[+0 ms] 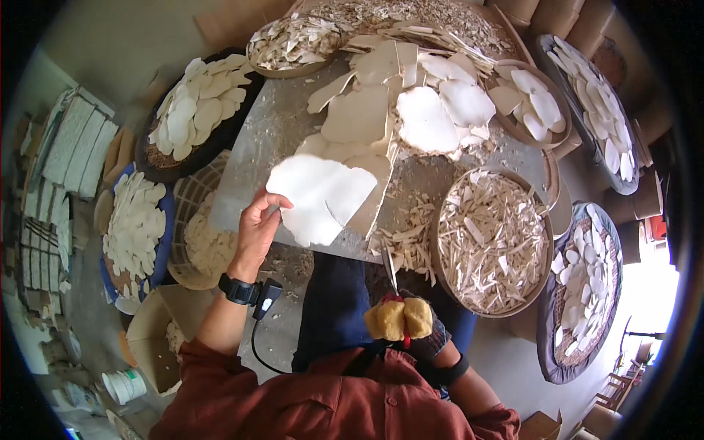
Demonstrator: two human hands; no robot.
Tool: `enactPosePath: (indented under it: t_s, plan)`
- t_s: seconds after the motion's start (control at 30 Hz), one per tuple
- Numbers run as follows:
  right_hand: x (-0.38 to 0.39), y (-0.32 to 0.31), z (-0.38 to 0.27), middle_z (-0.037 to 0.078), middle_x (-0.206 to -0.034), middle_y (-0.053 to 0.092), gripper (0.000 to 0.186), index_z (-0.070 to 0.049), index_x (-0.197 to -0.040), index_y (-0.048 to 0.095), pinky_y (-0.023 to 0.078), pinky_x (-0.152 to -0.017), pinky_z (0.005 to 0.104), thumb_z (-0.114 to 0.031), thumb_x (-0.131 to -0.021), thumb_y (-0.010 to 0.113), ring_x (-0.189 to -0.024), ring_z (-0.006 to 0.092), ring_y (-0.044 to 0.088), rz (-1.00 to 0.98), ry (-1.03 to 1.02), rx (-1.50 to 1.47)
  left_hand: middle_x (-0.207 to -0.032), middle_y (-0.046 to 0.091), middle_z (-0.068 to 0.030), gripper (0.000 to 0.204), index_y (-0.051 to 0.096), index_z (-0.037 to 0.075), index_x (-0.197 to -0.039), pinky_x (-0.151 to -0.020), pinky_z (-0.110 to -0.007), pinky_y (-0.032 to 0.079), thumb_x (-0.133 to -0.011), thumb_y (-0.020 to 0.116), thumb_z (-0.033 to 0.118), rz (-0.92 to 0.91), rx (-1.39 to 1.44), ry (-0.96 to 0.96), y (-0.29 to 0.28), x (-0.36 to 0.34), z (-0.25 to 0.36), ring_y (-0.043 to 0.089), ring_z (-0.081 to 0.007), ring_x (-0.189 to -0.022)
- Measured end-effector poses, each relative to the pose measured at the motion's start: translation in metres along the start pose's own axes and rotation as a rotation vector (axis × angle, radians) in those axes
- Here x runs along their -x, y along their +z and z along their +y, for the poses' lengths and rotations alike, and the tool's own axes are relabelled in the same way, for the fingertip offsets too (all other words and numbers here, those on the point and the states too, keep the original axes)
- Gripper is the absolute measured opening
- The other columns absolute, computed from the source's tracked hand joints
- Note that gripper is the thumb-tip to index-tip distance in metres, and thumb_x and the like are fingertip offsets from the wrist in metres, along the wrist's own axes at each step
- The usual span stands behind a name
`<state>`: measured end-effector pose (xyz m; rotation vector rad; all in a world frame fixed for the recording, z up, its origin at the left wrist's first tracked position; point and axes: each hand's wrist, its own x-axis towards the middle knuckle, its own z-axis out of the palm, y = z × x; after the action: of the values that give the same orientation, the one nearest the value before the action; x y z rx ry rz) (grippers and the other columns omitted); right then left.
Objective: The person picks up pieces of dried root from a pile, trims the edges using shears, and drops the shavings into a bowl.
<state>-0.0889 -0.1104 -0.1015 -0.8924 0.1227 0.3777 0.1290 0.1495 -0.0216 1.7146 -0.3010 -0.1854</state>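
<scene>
My left hand [257, 224] grips the edge of a large thin white sheet [323, 196] with ragged edges and holds it up over the near edge of the grey table [253, 154]. My right hand [402, 319], fingers wrapped in yellow padding, is closed around the handles of scissors [389, 273], whose blades point up toward the sheet. More pale sheets [359, 117] lie stacked on the table behind it. A round basket [539, 282] of thin cut strips sits just right of the scissors.
Round trays of cut white oval pieces ring the table: left [194, 110], far left [132, 227], right [583, 286] and far right [594, 103]. A woven basket [187, 198] stands under the table's left side. Scraps pile at the back [411, 15]. A box [150, 330] sits lower left.
</scene>
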Motion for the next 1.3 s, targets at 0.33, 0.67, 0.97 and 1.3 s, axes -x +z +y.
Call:
enactPosePath:
  t_s: [0.33,0.67,0.97,1.3]
  plan:
    - [0.042,0.009,-0.005,0.013,-0.100,0.057,0.021,-0.001,-0.104,0.051,0.047,-0.083,0.0372,-0.014,-0.088,0.050,-0.092,0.0251,0.057,0.164,-0.118,0.385,-0.103,0.053,-0.0083,0.035,0.045,0.005,-0.118,-0.081,-0.027,0.044,-0.084,0.052,0.001,0.285,0.281,0.030,0.056,0.053,0.036,0.053,-0.0136,-0.095]
    - [0.044,-0.027,0.049,0.010,-0.090,0.058,0.024,-0.004,-0.110,0.050,0.048,-0.073,0.0278,-0.017,-0.090,0.050,-0.083,0.0197,0.058,0.247,-0.246,-0.462,-0.119,0.050,-0.0152,0.067,0.016,0.005,-0.137,-0.089,-0.032,0.042,-0.082,0.054,-0.001,0.013,0.348,-0.145,0.149,0.095,0.042,0.050,-0.0195,-0.106]
    - [0.099,-0.035,0.009,0.013,-0.111,0.057,0.030,0.001,-0.115,0.049,0.043,-0.093,0.0342,-0.017,-0.091,0.045,-0.104,0.0236,0.055,0.108,-0.576,-0.510,-0.121,0.048,-0.0156,0.079,0.010,0.004,-0.139,-0.089,-0.031,0.043,-0.076,0.057,-0.007,-0.346,0.263,-0.264,0.194,0.080,0.061,0.053,-0.0169,-0.103]
    - [0.122,-0.022,-0.001,0.008,-0.106,0.060,0.022,-0.006,-0.109,0.054,0.045,-0.088,0.0295,-0.012,-0.088,0.051,-0.096,0.0198,0.058,0.330,-0.386,0.224,-0.122,0.046,-0.0132,0.058,0.033,-0.002,-0.132,-0.090,-0.030,0.044,-0.079,0.056,-0.002,-0.377,0.158,-0.169,0.216,0.031,0.062,0.050,-0.0187,-0.109]
